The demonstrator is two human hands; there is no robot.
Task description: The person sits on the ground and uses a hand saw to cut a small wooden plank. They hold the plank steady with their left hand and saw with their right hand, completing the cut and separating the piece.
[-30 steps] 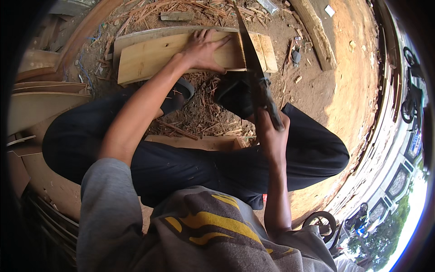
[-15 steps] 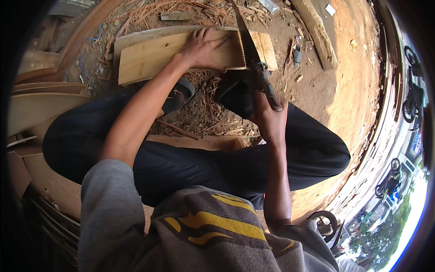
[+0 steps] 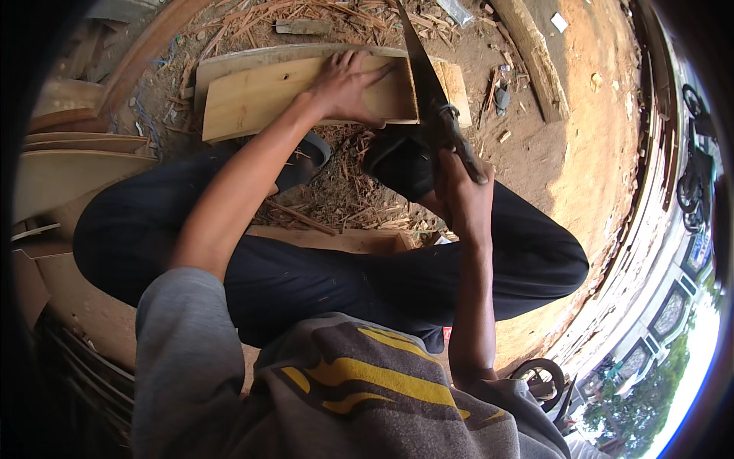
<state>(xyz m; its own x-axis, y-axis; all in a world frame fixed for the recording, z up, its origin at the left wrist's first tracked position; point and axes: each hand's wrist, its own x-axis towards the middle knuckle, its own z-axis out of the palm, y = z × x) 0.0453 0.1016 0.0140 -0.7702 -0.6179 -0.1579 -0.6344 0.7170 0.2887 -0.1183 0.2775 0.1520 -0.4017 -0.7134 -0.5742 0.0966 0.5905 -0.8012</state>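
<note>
A pale wooden board (image 3: 252,96) lies across another board underneath, just beyond my feet. My left hand (image 3: 348,88) is pressed flat on it with the fingers spread, near the board's right part. In my right hand (image 3: 465,187) is a handsaw (image 3: 428,80), the fingers closed round its dark handle. The blade crosses the board near its right end, its tip pointing away from me. A short end of the board (image 3: 456,88) shows on the right of the blade. How deep the cut goes is hidden by the blade.
Wood splinters (image 3: 336,199) cover the ground between my sandalled feet and behind the boards. A thick timber (image 3: 531,57) lies at the far right. Curved wood pieces (image 3: 84,168) are stacked on the left. Motorcycles (image 3: 692,183) stand off at the right.
My right hand and the saw handle have shifted slightly to the right, and the blade has moved a little with them. My left hand stays on the same part of the board.
</note>
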